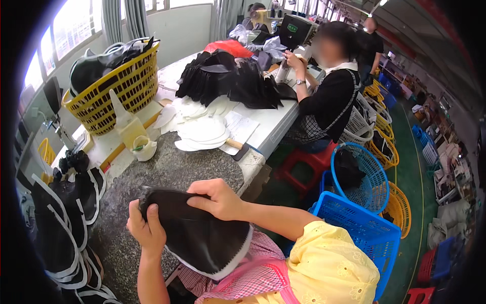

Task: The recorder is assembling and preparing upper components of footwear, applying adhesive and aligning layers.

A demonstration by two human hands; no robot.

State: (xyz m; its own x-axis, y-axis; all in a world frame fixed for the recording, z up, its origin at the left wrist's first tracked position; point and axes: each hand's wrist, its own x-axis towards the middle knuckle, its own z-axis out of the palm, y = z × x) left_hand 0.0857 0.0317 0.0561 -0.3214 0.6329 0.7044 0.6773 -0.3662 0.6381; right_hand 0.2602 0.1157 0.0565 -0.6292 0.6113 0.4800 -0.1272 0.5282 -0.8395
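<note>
Both my hands hold one black fabric piece (200, 238) with a white edge, lifted over my lap just in front of the grey stone slab (167, 172). My left hand (147, 228) grips its left end from below. My right hand (217, 198) presses on its top edge with fingers curled over it. A stack of similar black pieces with white trim (66, 223) lies at my left on the table.
White cut pieces (202, 129), a hammer (238, 148), a small white pot (143, 148) and a yellow basket (119, 88) stand further back. Black fabric (228, 76) is piled beyond. A seated person (326, 96) works at the table's right. Blue baskets (362, 223) stand at my right.
</note>
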